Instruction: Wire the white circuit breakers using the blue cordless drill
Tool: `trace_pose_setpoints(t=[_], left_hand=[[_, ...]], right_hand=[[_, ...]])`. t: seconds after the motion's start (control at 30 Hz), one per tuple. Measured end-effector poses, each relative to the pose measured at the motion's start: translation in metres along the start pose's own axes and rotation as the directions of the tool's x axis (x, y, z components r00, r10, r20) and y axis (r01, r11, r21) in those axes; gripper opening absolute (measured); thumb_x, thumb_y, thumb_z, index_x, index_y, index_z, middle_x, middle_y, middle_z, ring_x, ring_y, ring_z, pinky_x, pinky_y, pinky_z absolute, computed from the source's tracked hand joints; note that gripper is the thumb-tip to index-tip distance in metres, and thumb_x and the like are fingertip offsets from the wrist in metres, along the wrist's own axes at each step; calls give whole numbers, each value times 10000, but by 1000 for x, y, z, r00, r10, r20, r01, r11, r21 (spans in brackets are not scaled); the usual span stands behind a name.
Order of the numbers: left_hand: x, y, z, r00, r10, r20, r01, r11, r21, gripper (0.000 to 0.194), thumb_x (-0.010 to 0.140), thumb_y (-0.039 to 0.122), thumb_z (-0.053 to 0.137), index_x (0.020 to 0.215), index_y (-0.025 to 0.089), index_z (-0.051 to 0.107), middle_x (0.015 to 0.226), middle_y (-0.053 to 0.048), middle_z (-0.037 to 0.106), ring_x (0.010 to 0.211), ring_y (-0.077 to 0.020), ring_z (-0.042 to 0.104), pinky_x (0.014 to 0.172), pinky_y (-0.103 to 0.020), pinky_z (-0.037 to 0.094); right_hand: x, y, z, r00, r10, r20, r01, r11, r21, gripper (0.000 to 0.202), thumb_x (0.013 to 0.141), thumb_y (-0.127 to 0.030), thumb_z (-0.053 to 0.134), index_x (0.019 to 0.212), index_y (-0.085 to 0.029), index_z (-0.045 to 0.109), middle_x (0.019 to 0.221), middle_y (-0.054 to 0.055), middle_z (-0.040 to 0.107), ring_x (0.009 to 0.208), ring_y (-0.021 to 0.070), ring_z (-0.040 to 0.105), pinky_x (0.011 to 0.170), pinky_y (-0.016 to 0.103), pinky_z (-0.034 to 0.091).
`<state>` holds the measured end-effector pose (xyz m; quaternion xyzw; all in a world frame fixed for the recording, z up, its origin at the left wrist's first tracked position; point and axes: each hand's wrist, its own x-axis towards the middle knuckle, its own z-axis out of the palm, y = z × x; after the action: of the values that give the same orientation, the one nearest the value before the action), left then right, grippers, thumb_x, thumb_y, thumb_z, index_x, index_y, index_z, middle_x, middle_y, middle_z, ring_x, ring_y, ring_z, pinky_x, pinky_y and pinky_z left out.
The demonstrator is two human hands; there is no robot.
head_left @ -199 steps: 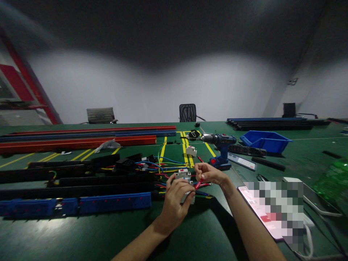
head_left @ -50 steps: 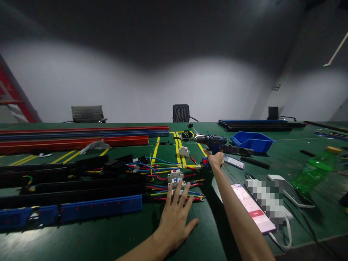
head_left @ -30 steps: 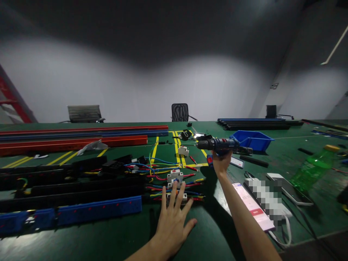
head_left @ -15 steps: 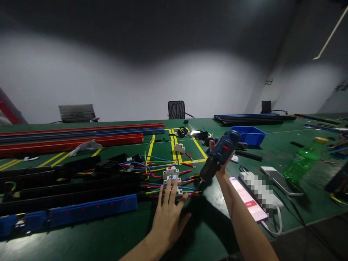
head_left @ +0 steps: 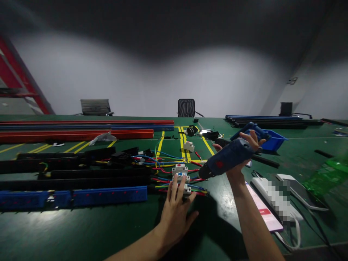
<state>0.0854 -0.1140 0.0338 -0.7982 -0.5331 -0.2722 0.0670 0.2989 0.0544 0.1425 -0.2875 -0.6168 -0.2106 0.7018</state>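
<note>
My left hand [head_left: 176, 210] lies with its fingers stretched out over the nearest of several small white circuit breakers [head_left: 180, 168], its fingertips touching them. Red, blue and yellow-green wires [head_left: 163, 159] run from the breakers toward black strips on the left, and short wire ends with lugs stick out on the right. In my right hand [head_left: 239, 163] is a blue cordless drill [head_left: 225, 156], gripped above the table and tilted, its black chuck pointing left and down near the wire ends. The bit's tip is hard to make out.
Black and blue power strips [head_left: 108, 197] lie at left, red and blue rails [head_left: 76, 135] behind them. A blue bin [head_left: 274, 141] stands behind the drill. At right are a lit phone [head_left: 268, 214], a white power bank [head_left: 274, 195], another phone and a green bottle [head_left: 330, 174].
The drill has swung from pointing steeply down to a flatter tilt, its chuck rising from the nearest wire ends. My left hand stays on the breakers. The whole view has shifted, with things appearing farther right.
</note>
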Motion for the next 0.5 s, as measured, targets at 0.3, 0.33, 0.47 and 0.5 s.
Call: trace_pose_setpoints(t=[0.3,0.33,0.47,0.5], left_hand=[[0,-1,2,999,-28,40,27,1000,12,567,882,570,598,1414,396,508,1670,2,19,1501,-449,15,1154,-639,275],[0,-2,3,998,-35,44,35,999,14,569,880,581,593,1414,406,506,1670,12,27,1501,-449,13,1153,-637,277],[-1,-3,6,998,-47,49,46,999,15,573,880,608,574,1414,411,507,1670,8,37,1499,-456,5,1151,-637,274],[-1,-3,6,998,-46,50,45,999,15,576,883,607,570,1419,406,502,1670,4,35,1500,-454,4,1154,-634,271]], right_hand=[[6,-24,4,985,-161,56,166,980,-110,563,775,-383,782,1248,-297,489,1231,72,577,1311,361,482,1128,681,297],[7,-27,5,987,-152,55,157,982,-103,552,785,-386,775,1249,-294,491,1224,77,579,1312,362,482,1128,675,302],[11,-34,6,991,-123,48,127,987,-94,559,791,-411,770,1262,-293,493,1204,82,574,1311,371,479,1127,675,303],[12,-36,6,992,-122,41,125,987,-96,569,787,-402,777,1267,-295,490,1201,81,574,1308,371,482,1131,676,296]])
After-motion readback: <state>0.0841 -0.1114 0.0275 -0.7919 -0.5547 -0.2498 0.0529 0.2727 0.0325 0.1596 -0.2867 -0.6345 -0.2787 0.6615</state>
